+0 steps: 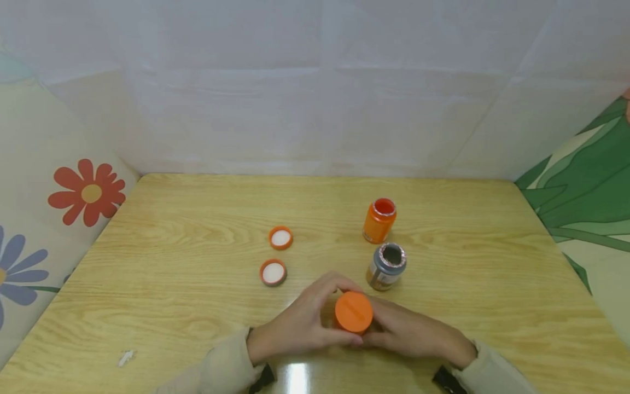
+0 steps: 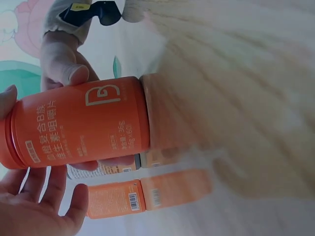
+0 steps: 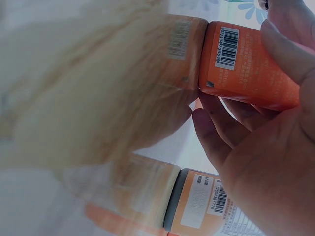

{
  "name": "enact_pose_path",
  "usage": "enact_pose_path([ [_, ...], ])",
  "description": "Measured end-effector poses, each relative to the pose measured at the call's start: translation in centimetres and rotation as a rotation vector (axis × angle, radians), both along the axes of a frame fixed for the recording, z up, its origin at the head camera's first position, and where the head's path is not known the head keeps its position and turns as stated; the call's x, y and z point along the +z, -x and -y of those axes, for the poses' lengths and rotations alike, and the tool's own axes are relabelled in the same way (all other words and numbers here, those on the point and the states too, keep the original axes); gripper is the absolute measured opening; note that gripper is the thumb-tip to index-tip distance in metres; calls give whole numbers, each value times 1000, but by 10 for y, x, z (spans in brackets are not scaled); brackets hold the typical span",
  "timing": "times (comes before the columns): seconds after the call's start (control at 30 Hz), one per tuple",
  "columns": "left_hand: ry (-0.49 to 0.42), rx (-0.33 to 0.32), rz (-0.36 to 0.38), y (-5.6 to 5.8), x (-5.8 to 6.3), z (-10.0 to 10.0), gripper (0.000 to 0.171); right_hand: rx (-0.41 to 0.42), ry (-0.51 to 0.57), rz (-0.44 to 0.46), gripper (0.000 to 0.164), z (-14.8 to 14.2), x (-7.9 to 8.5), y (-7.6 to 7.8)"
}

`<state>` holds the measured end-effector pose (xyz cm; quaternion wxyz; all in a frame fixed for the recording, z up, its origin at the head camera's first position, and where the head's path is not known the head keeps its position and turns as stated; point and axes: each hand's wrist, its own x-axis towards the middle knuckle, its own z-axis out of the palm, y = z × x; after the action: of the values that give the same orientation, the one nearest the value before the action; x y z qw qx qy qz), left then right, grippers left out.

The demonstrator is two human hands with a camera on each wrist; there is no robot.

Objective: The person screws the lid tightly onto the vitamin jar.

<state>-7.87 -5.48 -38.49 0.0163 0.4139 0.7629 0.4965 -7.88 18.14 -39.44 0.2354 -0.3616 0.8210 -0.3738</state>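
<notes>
While both forearms rest low on the worktop, the left hand and right hand curl their fingers around an upright capped orange bottle between them, near the front edge.

Soft, even light falls on my table, with a white glare patch near my wrists. Both wrist views are washed out, the tabletop blurred.

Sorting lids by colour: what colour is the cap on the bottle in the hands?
Orange, matching the bottle; the cap shows best in the head view.
</notes>
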Motion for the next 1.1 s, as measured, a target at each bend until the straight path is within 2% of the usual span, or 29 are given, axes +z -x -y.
enact_pose_path([
  [0.23, 3, -44, -61, 4, 0, 2, 60, 5, 14, -27, 45, 1, -1, 0],
  [0.53, 4, -29, -66, 3, -2, 3, 64, -23, 28, -49, 50, 4, 0, -2],
  [0.73, -23, -15, -97, 3, -2, 3, 64, -103, 17, -30, 66, 6, 1, -4],
  [0.93, -19, 24, -87, 4, 1, 8, 64, -164, 20, -7, 76, 5, 3, -5],
  [1.1, 6, 102, -53, 4, 6, 16, 65, -197, 14, -22, 76, 4, 4, -5],
])
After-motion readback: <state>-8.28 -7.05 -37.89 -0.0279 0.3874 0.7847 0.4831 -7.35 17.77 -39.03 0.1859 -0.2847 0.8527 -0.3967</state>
